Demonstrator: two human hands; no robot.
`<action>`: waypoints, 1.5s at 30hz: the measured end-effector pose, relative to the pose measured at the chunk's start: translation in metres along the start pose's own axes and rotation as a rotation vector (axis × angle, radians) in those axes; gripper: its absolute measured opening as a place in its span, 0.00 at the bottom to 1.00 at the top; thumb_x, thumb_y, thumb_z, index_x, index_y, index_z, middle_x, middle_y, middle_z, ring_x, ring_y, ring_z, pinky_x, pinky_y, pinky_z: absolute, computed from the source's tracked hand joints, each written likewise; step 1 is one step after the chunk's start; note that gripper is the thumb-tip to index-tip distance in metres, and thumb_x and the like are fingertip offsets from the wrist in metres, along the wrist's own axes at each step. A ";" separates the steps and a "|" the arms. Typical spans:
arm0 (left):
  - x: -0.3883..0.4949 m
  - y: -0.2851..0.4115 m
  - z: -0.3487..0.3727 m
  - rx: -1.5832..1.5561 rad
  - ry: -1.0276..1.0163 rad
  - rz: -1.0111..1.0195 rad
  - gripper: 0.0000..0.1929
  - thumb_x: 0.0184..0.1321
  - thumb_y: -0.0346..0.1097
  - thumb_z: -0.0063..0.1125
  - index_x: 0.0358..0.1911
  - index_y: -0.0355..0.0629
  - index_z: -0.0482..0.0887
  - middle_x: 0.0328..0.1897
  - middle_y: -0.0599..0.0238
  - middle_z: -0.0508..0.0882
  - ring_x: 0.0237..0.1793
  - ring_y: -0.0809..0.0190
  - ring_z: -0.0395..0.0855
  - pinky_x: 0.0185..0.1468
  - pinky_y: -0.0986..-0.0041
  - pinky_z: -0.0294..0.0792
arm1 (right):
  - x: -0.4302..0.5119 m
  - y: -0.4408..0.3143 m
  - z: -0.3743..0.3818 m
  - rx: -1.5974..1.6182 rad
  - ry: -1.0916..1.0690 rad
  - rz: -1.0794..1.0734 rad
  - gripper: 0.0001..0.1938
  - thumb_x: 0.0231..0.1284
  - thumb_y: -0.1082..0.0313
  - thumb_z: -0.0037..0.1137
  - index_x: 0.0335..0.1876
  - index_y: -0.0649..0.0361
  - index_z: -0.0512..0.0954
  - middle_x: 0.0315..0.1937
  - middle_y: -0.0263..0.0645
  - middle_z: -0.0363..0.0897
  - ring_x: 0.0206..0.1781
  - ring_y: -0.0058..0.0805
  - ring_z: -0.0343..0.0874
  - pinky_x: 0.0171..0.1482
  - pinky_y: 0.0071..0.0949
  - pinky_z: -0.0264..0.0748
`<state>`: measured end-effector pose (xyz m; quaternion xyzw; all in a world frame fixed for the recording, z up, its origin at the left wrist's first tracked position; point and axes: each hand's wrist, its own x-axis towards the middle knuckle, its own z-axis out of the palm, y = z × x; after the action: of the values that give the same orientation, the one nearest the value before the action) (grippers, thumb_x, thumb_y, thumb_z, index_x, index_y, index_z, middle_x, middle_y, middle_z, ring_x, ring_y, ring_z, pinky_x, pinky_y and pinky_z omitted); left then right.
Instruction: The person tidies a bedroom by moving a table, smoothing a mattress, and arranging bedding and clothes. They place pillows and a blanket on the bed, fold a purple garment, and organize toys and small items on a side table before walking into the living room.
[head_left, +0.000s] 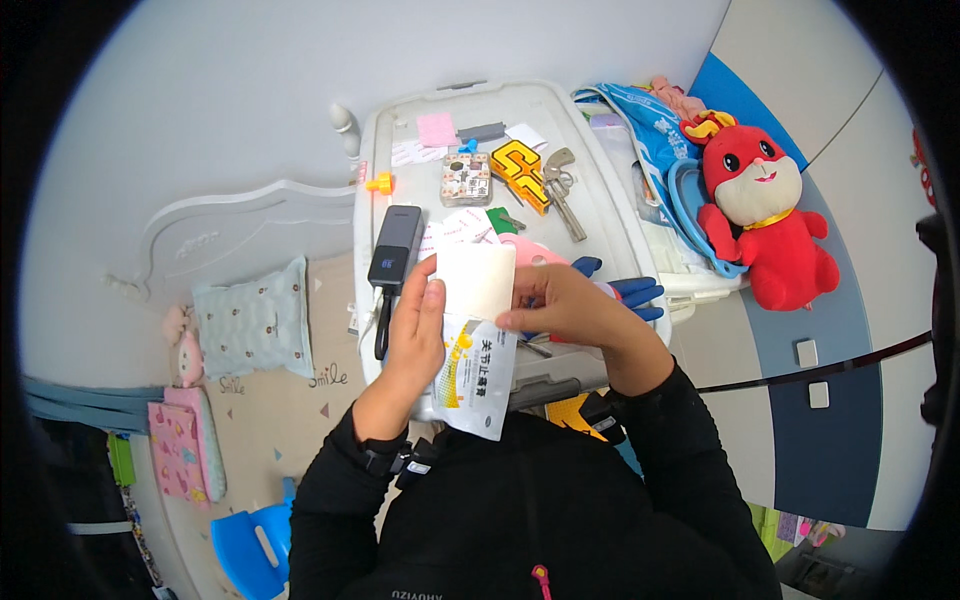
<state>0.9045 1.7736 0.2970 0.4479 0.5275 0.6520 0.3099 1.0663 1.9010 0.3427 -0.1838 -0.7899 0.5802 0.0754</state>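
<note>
My left hand (412, 322) pinches the left side of a pale square plaster patch (475, 280) and a printed foil pouch (475, 382), which hangs just below the patch. My right hand (574, 311) is at the patch's right edge, its thumb by the lower right corner where the patch meets the pouch. Whether the patch is partly inside the pouch cannot be told. Behind the hands, on the white plastic lid (615, 217), lie a black power bank (397, 244) with a cable and white printed papers (466, 225). Blue-fingered gloves (637, 292) lie partly hidden by the right hand.
Farther back on the lid are a toy revolver (562, 193), a yellow-black block (519, 174), a clear printed box (466, 180), an orange knob-like piece (381, 184) and a pink square (436, 130). At right sits a red plush toy (765, 210) against a blue basin (694, 217).
</note>
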 end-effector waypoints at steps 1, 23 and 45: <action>0.000 0.000 0.000 0.037 -0.006 0.030 0.20 0.73 0.41 0.36 0.60 0.34 0.66 0.55 0.57 0.76 0.55 0.65 0.72 0.59 0.74 0.62 | -0.001 -0.001 -0.001 0.038 0.010 -0.051 0.17 0.56 0.67 0.62 0.50 0.64 0.76 0.34 0.34 0.79 0.35 0.18 0.74 0.41 0.19 0.71; 0.008 0.011 0.002 0.252 0.077 0.171 0.21 0.73 0.44 0.30 0.58 0.37 0.70 0.54 0.56 0.75 0.54 0.64 0.72 0.60 0.74 0.61 | -0.002 -0.013 0.009 -0.199 0.269 -0.293 0.16 0.59 0.70 0.52 0.53 0.59 0.77 0.37 0.41 0.82 0.38 0.27 0.77 0.46 0.23 0.70; 0.005 0.019 0.016 0.286 -0.057 0.121 0.16 0.72 0.37 0.35 0.56 0.41 0.72 0.36 0.66 0.75 0.35 0.71 0.70 0.41 0.80 0.64 | -0.017 -0.003 0.003 -0.155 0.306 -0.275 0.06 0.51 0.73 0.63 0.35 0.62 0.83 0.28 0.34 0.83 0.31 0.17 0.80 0.36 0.16 0.73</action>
<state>0.9181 1.7799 0.3171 0.5367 0.5781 0.5747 0.2178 1.0806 1.8913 0.3468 -0.1657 -0.8291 0.4674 0.2584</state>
